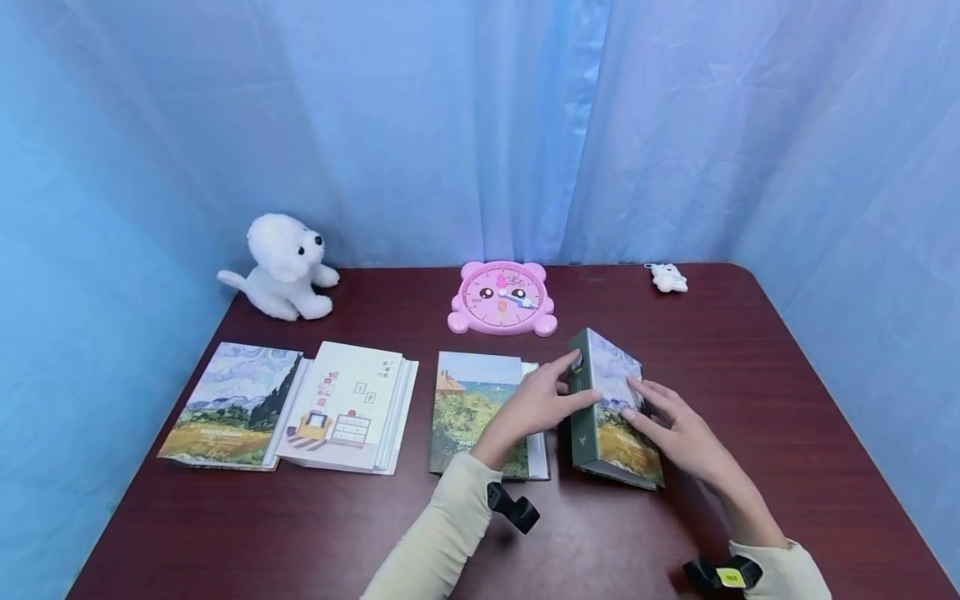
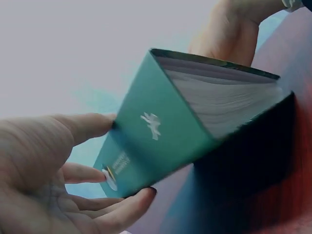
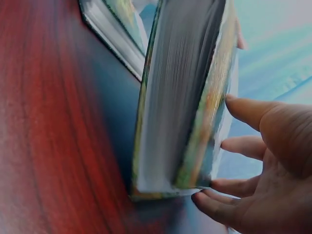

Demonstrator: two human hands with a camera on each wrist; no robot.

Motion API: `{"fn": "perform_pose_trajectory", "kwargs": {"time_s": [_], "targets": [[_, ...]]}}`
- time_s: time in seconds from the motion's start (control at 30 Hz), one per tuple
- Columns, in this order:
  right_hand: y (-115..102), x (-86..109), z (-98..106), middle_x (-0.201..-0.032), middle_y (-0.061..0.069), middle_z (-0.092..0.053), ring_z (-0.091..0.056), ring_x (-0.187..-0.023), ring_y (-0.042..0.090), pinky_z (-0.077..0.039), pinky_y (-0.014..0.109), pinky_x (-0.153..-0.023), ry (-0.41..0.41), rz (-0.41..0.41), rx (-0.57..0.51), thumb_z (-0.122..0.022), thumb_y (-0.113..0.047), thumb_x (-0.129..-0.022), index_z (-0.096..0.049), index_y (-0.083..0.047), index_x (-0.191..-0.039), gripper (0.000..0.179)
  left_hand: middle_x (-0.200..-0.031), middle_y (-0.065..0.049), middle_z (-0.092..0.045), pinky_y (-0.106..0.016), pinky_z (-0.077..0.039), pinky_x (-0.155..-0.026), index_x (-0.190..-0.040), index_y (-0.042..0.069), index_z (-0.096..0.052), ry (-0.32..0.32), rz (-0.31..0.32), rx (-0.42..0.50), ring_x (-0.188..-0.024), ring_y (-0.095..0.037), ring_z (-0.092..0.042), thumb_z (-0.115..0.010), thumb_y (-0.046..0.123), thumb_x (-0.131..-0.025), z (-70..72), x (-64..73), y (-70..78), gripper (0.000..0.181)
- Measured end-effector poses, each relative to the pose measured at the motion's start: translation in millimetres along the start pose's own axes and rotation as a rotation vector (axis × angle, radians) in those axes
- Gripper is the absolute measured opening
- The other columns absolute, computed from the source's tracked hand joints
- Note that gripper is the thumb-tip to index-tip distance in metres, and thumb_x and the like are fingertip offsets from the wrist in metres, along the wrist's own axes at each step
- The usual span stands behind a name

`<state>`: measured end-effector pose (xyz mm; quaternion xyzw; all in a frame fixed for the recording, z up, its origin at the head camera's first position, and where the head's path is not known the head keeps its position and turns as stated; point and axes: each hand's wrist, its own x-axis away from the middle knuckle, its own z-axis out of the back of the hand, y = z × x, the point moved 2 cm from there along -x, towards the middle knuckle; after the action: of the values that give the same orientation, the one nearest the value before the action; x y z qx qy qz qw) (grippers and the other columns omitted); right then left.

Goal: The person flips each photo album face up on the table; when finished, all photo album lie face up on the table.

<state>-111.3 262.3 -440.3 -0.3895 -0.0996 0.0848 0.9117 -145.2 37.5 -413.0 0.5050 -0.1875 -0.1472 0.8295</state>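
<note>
A photo album [image 1: 617,417] with a painted field-and-sky cover stands tilted on the table, its green spine [image 2: 155,127] facing left. My left hand [image 1: 542,398] holds it by the spine, thumb on one edge and fingers reaching the other. In the left wrist view, one fingertip meets the small oval on the spine. My right hand [image 1: 678,429] lies over the front cover, its extended fingertips touching it. The right wrist view shows the page block [image 3: 180,97] between the covers. A second album [image 1: 468,400] with a house-and-sea cover lies left, partly behind my left forearm.
Further left lie another landscape-covered album [image 1: 232,400] and a white album [image 1: 352,408] with a yellow armchair drawing, overlapping. A white plush dog [image 1: 288,267], a pink toy clock [image 1: 502,298] and a small white plush charm [image 1: 667,277] line the table's back. Blue curtains [image 1: 420,125] surround it.
</note>
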Motion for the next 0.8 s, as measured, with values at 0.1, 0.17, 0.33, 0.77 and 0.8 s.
{"fn": "perform_pose_trajectory", "kwargs": {"time_s": [0.1,0.17,0.33,0.77,0.8], "targets": [[1.2,-1.0,-0.3,-0.151,0.028,-0.024,-0.033,-0.132,0.05,-0.035,0.067,-0.097,0.016,-0.022,0.04,-0.056,-0.042,-0.095,-0.035,-0.012,-0.149,0.065,-0.139,-0.012,-0.053,-0.03,-0.054,-0.084,-0.152,0.02,-0.028,-0.026,0.005,-0.018,-0.117,-0.021,-0.06,-0.059,0.044,-0.093,-2.6,1.5,-4.7,0.071],[2.6,-1.4,-0.8,-0.151,0.028,-0.023,-0.029,-0.133,0.051,-0.032,0.07,-0.097,0.027,-0.033,0.068,-0.057,-0.043,-0.094,-0.036,-0.011,-0.148,0.066,-0.137,-0.012,-0.055,-0.03,-0.054,-0.085,-0.152,0.019,-0.026,-0.032,0.016,-0.016,-0.117,-0.021,-0.06,-0.058,0.043,-0.094,-6.1,2.1,-8.3,0.071],[6.8,-1.8,-4.0,-0.151,0.03,-0.022,-0.027,-0.133,0.053,-0.029,0.073,-0.095,0.051,-0.033,0.129,-0.058,-0.043,-0.093,-0.038,-0.009,-0.147,0.067,-0.13,-0.015,-0.06,-0.028,-0.053,-0.084,-0.152,0.016,-0.027,-0.001,0.042,-0.028,-0.115,-0.021,-0.061,-0.058,0.039,-0.094,-14.6,0.1,-13.7,0.07],[6.2,-1.1,-5.7,-0.15,0.031,-0.022,-0.029,-0.131,0.054,-0.031,0.073,-0.094,0.058,-0.021,0.201,-0.059,-0.045,-0.092,-0.038,-0.007,-0.147,0.069,-0.127,-0.012,-0.053,-0.024,-0.049,-0.08,-0.148,0.011,-0.036,0.08,0.098,-0.188,-0.103,-0.016,-0.059,-0.06,0.033,-0.092,-25.0,-4.2,-17.8,0.065],[6.3,-1.3,-5.9,-0.15,0.031,-0.021,-0.028,-0.131,0.054,-0.031,0.073,-0.094,0.057,-0.026,0.203,-0.059,-0.045,-0.092,-0.038,-0.007,-0.147,0.07,-0.127,-0.011,-0.053,-0.024,-0.049,-0.08,-0.148,0.011,-0.036,0.08,0.102,-0.185,-0.103,-0.016,-0.059,-0.061,0.033,-0.092,-25.1,-4.2,-18.3,0.065]]}}
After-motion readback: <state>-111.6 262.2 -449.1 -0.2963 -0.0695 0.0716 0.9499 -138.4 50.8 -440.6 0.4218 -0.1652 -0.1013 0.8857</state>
